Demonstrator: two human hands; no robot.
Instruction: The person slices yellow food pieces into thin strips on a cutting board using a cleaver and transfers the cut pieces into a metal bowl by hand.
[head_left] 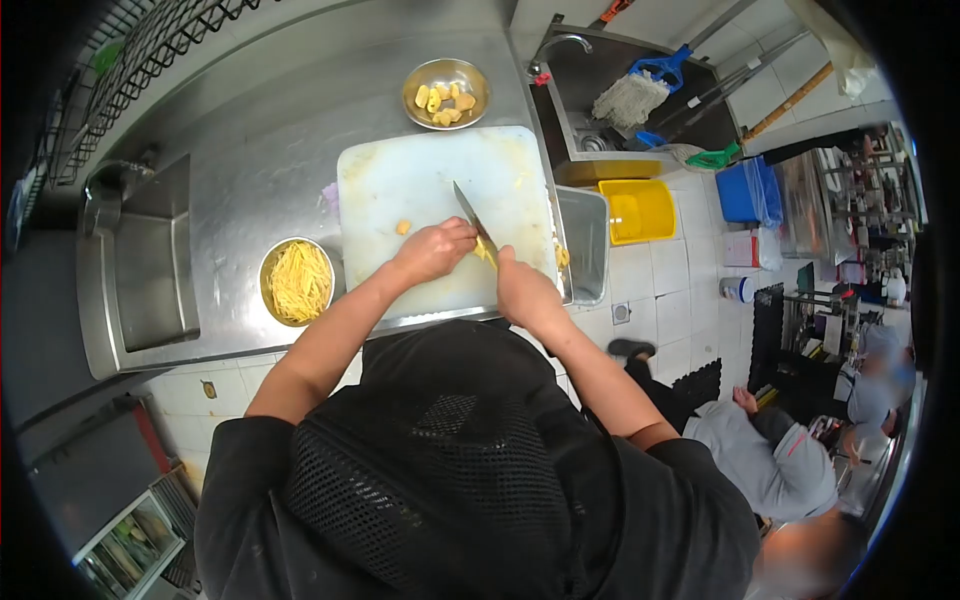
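My right hand [528, 291] is wrapped round the handle of a kitchen knife [474, 217], whose blade points away from me over a white cutting board [430, 180]. Curled fingers of my left hand [440, 250] press on a piece of peeled ginger, mostly hidden, close beside the blade. Yellow ginger slivers [485, 248] lie against the knife. One loose ginger chunk [403, 227] rests on the board left of my left hand. Beyond the board, a metal bowl [447, 73] holds several peeled chunks. Another metal bowl [268, 300], at the left, is heaped with thin yellow strips [300, 281].
The board lies on a steel counter [255, 130] with a sink [158, 265] at the left. A grey bin [584, 245] and a yellow tub [640, 211] stand right of the counter. Mops [632, 98] lean in a corner basin. Co-workers [765, 455] are at lower right.
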